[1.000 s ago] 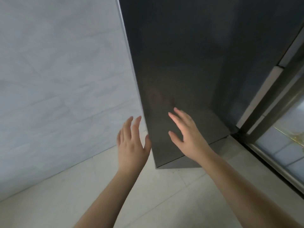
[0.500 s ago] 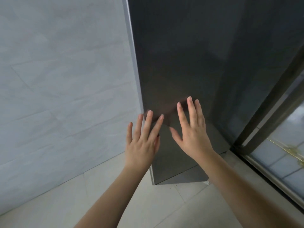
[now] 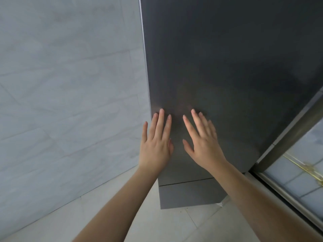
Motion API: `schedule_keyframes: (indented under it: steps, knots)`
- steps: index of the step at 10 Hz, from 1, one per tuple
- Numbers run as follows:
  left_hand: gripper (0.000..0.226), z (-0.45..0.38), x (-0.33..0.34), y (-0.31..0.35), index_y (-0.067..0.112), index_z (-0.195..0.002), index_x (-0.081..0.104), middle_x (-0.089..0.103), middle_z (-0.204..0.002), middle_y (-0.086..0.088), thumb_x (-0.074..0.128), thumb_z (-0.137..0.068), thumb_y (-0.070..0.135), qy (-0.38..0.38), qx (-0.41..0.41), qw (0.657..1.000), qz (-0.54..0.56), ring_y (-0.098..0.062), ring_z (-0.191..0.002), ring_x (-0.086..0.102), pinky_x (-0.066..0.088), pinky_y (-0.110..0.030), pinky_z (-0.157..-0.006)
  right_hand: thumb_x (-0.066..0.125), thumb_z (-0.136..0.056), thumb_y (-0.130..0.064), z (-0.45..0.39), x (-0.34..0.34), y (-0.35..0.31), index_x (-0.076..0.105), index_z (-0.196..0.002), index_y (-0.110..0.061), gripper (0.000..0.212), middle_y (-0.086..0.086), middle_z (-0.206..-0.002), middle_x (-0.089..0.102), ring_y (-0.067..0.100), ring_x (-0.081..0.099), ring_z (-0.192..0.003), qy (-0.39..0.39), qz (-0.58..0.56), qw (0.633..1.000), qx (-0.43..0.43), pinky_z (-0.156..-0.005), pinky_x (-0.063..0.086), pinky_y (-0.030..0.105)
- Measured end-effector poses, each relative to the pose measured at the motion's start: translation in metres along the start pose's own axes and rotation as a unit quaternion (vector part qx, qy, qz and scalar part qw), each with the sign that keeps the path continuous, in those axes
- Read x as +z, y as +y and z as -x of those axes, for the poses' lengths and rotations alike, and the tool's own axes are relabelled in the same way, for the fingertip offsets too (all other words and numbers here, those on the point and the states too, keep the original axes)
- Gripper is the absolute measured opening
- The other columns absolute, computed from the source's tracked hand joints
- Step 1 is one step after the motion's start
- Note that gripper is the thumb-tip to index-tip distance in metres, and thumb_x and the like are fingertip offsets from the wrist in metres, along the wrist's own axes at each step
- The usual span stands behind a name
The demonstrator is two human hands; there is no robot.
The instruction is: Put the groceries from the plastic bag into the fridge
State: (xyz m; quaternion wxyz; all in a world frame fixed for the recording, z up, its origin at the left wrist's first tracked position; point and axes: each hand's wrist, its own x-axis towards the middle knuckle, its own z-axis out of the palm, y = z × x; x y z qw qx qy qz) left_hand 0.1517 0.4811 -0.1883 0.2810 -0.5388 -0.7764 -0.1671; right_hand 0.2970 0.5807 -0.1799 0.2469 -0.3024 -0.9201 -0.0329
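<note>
The dark grey fridge (image 3: pixel 227 67) fills the upper right of the head view, its door closed. My left hand (image 3: pixel 156 145) is spread flat near the door's left edge, fingers pointing up. My right hand (image 3: pixel 202 144) is spread beside it on the door face, fingertips at the surface. Both hands hold nothing. No plastic bag or groceries are in view.
A pale grey tiled wall (image 3: pixel 70 84) stands left of the fridge. Light floor tiles (image 3: pixel 139 224) run below. A dark sliding-door frame (image 3: pixel 288 145) with a floor track (image 3: pixel 288 205) lies at the right.
Both hands rose and moved forward onto the fridge door; the left hand shifted right to the door's edge. The view moved closer to the fridge.
</note>
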Motion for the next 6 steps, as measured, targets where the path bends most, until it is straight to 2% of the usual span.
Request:
schedule_keyframes:
  steps: [2,3,4,5,6]
  knots:
    - [0.084,-0.018,0.021,-0.016,0.022,-0.156,0.017,0.002,-0.164,-0.007,0.059,-0.082,0.020,-0.055,0.015,0.998,0.036,-0.025,-0.151,0.002,0.025,-0.051,-0.116,0.065,-0.086,-0.026,-0.018,0.026,0.006,0.015,-0.155,-0.017,0.086,0.006,-0.163,0.001,0.027,0.002,-0.150,-0.003,0.033,0.999,0.028,-0.118,0.014,0.050]
    - [0.082,-0.018,0.023,-0.020,0.026,-0.156,0.017,0.000,-0.164,-0.006,0.057,-0.085,0.024,-0.070,0.015,0.997,0.012,-0.026,-0.151,0.005,0.026,-0.053,-0.115,0.068,-0.084,-0.026,-0.019,0.036,0.008,0.017,-0.155,-0.016,0.088,0.008,-0.163,0.001,0.029,0.001,-0.150,0.017,0.043,0.999,0.017,-0.118,0.009,0.048]
    - [0.082,-0.018,0.016,-0.020,0.028,-0.156,0.017,0.001,-0.164,-0.005,0.058,-0.084,0.024,-0.080,0.014,0.997,0.005,-0.026,-0.151,0.006,0.025,-0.052,-0.116,0.066,-0.085,-0.026,-0.018,0.036,0.008,0.021,-0.154,-0.015,0.083,0.011,-0.162,0.005,0.033,0.005,-0.149,0.035,0.022,0.999,0.006,-0.118,0.010,0.049]
    - [0.077,-0.007,0.007,-0.020,0.025,-0.155,0.019,0.009,-0.164,-0.002,0.055,-0.087,0.028,-0.075,-0.015,0.997,-0.010,-0.023,-0.151,0.009,0.021,-0.052,-0.117,0.056,-0.092,-0.019,-0.016,0.034,0.003,0.026,-0.152,-0.011,0.068,0.009,-0.161,0.017,0.029,0.013,-0.149,0.060,-0.052,0.996,-0.040,-0.118,0.016,0.049]
    - [0.069,0.031,0.011,-0.035,0.023,-0.156,0.014,0.007,-0.164,-0.003,0.041,-0.095,0.040,-0.126,-0.088,0.988,-0.012,-0.023,-0.151,0.005,0.017,-0.051,-0.119,0.047,-0.096,-0.019,-0.008,0.042,-0.003,0.026,-0.152,-0.011,0.060,0.004,-0.160,0.022,0.023,0.016,-0.149,0.021,-0.125,0.987,-0.098,-0.118,0.021,0.047]
